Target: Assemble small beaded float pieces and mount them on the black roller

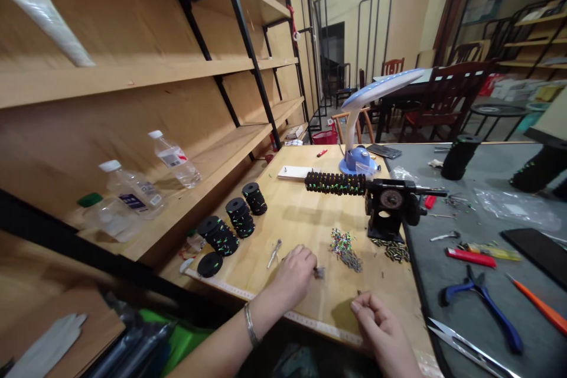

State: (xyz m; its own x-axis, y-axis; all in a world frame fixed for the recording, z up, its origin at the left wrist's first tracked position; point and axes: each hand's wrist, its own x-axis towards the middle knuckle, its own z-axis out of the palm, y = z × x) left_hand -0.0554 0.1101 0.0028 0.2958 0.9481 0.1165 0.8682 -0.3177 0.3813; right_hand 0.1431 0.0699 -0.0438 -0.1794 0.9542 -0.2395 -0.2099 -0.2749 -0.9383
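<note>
My left hand (296, 274), with a metal bangle at the wrist, rests low over the wooden table with its fingers curled. At its fingertips is a small greyish clump (319, 273), too small to name. My right hand (381, 328) is closed in a pinch near the front edge, and a tiny dark tip shows above the thumb. Beyond both hands lies a pile of small coloured beads and grey metal pieces (345, 248). Farther back, a black clamp device (387, 204) holds a black roll (335, 183) wound with small coloured lures. Brass-coloured pieces (394, 250) lie at its foot.
Several black spools (217, 235) line the left side of the table. A blue desk lamp (358, 159) stands at the back. On the grey mat at right are blue-handled pliers (482, 304), scissors (465, 345) and a red lighter (471, 257). Shelves with bottles (175, 159) rise at left.
</note>
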